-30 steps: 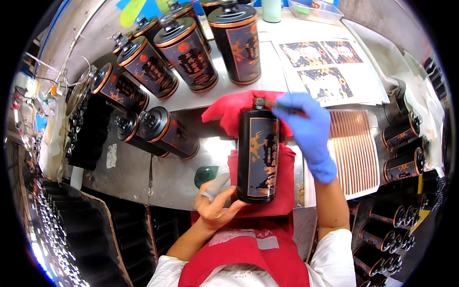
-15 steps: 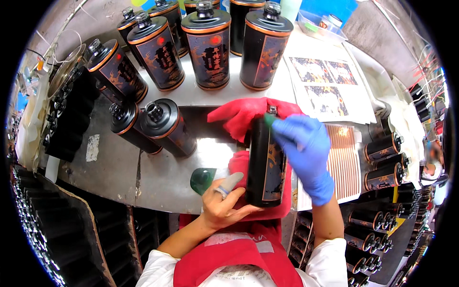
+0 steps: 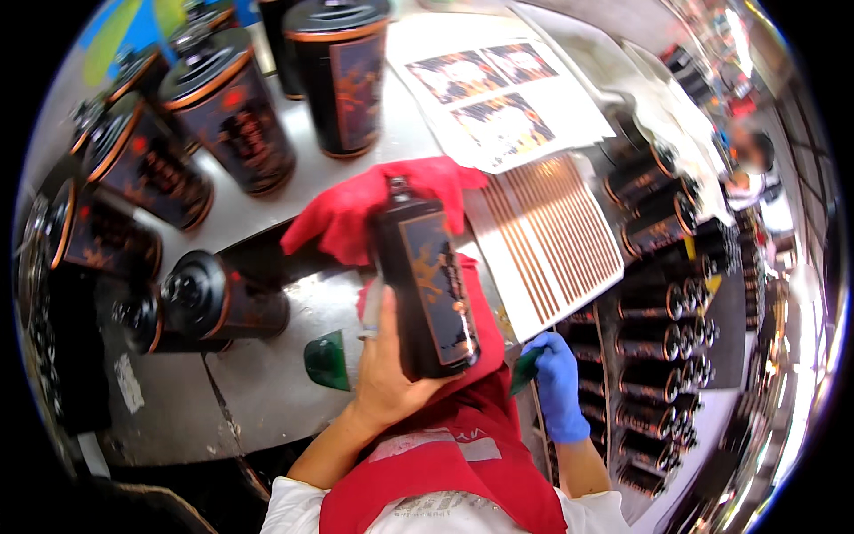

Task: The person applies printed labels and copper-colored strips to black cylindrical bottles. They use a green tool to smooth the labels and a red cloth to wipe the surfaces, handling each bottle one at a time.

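Observation:
A black bottle [image 3: 429, 285] with a patterned, orange-edged panel lies tilted on red cloth [image 3: 334, 218], its neck pointing away from me. My left hand [image 3: 387, 383] is closed around its lower left side; a pale cover and a ring show on the fingers. Down to the right of the bottle, apart from it, is my right hand [image 3: 560, 387] in a blue glove. Its fingers pinch a flat green scraper [image 3: 526, 370]. A second, darker green piece [image 3: 327, 360] rests on the metal table left of my left hand.
Several black bottles [image 3: 342, 80] stand at the back and left. Beyond the cloth lie a copper-striped sheet [image 3: 551, 240] and printed picture sheets [image 3: 569, 129]. Racks of bottles [image 3: 654, 343] fill the right side. The table's front edge [image 3: 267, 445] runs before me.
My right hand has come off the bottle's neck end and dropped toward me with the green scraper. My left hand has moved up the bottle's side. The view has swung right.

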Available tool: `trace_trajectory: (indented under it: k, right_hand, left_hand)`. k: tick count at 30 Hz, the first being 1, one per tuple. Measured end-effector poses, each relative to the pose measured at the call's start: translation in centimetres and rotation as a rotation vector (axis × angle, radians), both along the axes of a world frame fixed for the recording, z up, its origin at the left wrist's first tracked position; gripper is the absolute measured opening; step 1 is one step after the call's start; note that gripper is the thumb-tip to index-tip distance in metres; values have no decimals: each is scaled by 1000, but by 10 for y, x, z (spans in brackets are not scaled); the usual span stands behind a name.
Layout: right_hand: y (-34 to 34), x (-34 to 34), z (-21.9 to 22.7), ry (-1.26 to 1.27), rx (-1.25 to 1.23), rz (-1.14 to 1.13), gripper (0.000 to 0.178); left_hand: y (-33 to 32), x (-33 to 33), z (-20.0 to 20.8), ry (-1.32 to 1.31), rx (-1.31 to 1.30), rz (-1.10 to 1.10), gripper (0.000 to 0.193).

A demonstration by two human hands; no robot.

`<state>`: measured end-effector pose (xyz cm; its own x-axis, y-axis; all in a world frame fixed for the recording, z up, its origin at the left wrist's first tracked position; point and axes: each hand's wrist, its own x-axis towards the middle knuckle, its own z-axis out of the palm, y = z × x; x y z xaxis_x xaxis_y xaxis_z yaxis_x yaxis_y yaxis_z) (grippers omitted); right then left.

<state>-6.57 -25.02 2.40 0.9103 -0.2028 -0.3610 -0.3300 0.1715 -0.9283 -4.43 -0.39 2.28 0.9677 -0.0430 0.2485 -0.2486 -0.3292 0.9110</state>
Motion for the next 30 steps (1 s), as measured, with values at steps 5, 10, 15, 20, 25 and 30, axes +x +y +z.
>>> trace_trajectory:
  k: [5, 10, 15, 20, 25, 30]
  right_hand:
    - [-49, 1, -57, 309, -93, -192, 28]
    - [-56, 29, -97, 160, -214, -240, 45]
    - [-73, 2, -55, 314, -2, -60, 39]
    - [-66, 3, -1, 317, 115, 85, 30]
    - [-47, 24, 61, -20, -289, 380, 26]
    - [-36, 48, 105, 322, 42, 392, 19]
  left_hand:
    - [-5, -3, -2, -156, 194, 97, 111]
    - [-10, -4, -10, -225, 128, 127, 109]
    - [-9, -7, -5, -200, 170, 124, 108]
    - [-15, -5, -2, -92, 86, 76, 101]
    - [-18, -6, 0, -111, 115, 74, 89]
    - [-10, -12, -4, -242, 296, 107, 83]
